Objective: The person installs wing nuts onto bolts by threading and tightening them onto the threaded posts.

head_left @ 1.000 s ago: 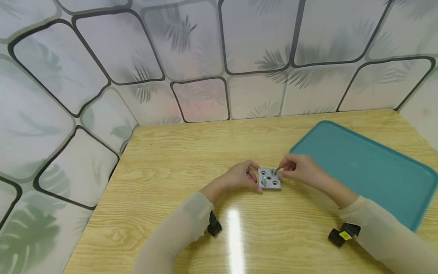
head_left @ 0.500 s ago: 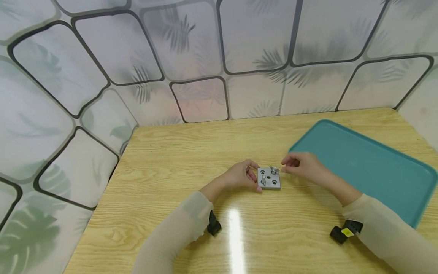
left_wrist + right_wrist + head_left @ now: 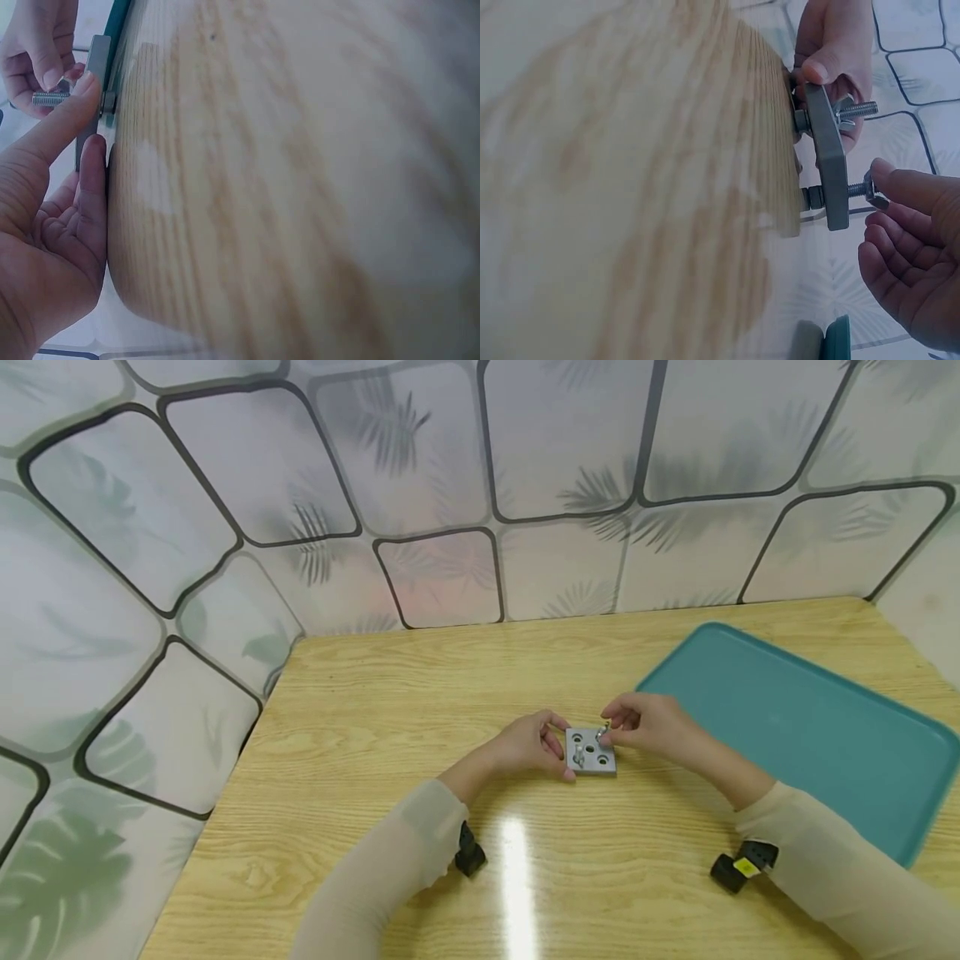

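Observation:
A square silver metal plate point(image 3: 590, 764) with several holes lies in front of me, held at its left edge by my left hand point(image 3: 523, 746), thumb nearer me and fingers beyond. Two bolts pass through the plate. One wing nut point(image 3: 845, 112) sits on the bolt by my left hand, its threaded end sticking out past the nut. My right hand point(image 3: 654, 727) pinches the other wing nut point(image 3: 873, 193) between thumb and finger, near the end of the far-right bolt point(image 3: 856, 190). In the right wrist view, bolt heads point(image 3: 812, 198) show beneath the plate, between it and the table.
A teal tray point(image 3: 795, 735) lies at an angle on the right of the wooden table point(image 3: 375, 710), beyond my right forearm. A patterned wall covering point(image 3: 442, 577) rises behind the table and on the left.
My right hand let go of the far-right wing nut, drew slightly right, then came back left and took it again. The wing nut's wings stand at a different angle. My left hand stays put.

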`<control>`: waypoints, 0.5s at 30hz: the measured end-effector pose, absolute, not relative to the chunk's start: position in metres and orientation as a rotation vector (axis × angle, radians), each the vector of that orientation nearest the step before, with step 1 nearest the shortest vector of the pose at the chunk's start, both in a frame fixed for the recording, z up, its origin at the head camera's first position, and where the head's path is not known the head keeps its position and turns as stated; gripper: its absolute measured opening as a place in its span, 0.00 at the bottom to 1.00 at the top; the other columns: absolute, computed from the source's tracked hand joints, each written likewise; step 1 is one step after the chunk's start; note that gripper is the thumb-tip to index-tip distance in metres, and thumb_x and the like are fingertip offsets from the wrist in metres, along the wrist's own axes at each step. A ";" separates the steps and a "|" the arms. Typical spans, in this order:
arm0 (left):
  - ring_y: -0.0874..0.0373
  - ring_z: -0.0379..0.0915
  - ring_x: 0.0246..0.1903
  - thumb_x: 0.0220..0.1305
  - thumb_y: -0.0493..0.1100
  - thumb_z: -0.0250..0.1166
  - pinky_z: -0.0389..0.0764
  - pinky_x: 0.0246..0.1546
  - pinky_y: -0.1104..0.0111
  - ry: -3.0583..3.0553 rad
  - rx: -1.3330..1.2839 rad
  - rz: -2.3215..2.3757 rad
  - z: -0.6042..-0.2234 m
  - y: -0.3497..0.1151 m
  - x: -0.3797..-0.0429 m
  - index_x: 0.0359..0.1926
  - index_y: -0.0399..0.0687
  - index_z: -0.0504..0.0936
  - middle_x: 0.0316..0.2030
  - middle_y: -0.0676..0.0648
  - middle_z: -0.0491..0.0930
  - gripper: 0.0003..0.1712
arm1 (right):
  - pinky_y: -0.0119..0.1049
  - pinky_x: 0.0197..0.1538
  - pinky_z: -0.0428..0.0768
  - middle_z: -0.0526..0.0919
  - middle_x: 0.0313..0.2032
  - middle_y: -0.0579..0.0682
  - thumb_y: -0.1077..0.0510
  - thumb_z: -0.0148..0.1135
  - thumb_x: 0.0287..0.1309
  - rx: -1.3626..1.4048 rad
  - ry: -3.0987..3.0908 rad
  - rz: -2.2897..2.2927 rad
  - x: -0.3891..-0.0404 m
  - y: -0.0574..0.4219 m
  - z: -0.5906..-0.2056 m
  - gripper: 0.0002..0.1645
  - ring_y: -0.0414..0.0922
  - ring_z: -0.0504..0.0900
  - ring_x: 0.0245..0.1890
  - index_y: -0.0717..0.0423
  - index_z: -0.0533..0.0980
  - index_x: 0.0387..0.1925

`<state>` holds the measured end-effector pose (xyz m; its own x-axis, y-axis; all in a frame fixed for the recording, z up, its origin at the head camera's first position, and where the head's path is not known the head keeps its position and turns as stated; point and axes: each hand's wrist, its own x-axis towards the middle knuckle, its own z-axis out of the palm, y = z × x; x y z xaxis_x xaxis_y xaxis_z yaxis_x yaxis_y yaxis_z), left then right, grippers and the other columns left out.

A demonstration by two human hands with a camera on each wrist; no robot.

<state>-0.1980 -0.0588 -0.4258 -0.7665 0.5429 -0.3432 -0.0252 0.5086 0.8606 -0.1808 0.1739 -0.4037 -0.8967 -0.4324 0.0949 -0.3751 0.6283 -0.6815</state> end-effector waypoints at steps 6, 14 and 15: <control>0.59 0.75 0.31 0.42 0.38 0.78 0.75 0.33 0.73 2.157 0.431 1.252 -0.426 -0.059 -0.197 0.56 0.46 0.69 0.32 0.49 0.78 0.40 | 0.30 0.28 0.75 0.80 0.26 0.46 0.61 0.71 0.50 -0.699 2.761 -1.134 -0.179 0.175 -0.403 0.11 0.37 0.75 0.26 0.61 0.78 0.34; 0.60 0.75 0.31 0.41 0.38 0.79 0.75 0.33 0.73 2.168 0.442 1.254 -0.427 -0.059 -0.198 0.56 0.45 0.70 0.31 0.49 0.79 0.39 | 0.30 0.26 0.74 0.79 0.24 0.44 0.61 0.70 0.50 -0.694 2.706 -1.115 -0.170 0.177 -0.399 0.09 0.36 0.74 0.24 0.59 0.79 0.33; 0.60 0.75 0.30 0.41 0.38 0.79 0.75 0.33 0.73 2.167 0.442 1.255 -0.427 -0.059 -0.198 0.56 0.45 0.70 0.31 0.49 0.79 0.39 | 0.30 0.27 0.74 0.79 0.25 0.44 0.61 0.70 0.51 -0.697 2.709 -1.112 -0.169 0.177 -0.398 0.08 0.36 0.74 0.25 0.59 0.79 0.33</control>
<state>-0.1982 -0.0589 -0.4268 -0.7711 0.5483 -0.3236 -0.0077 0.5002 0.8659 -0.1692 0.1773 -0.3983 -0.8847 -0.4633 0.0522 -0.3664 0.6215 -0.6925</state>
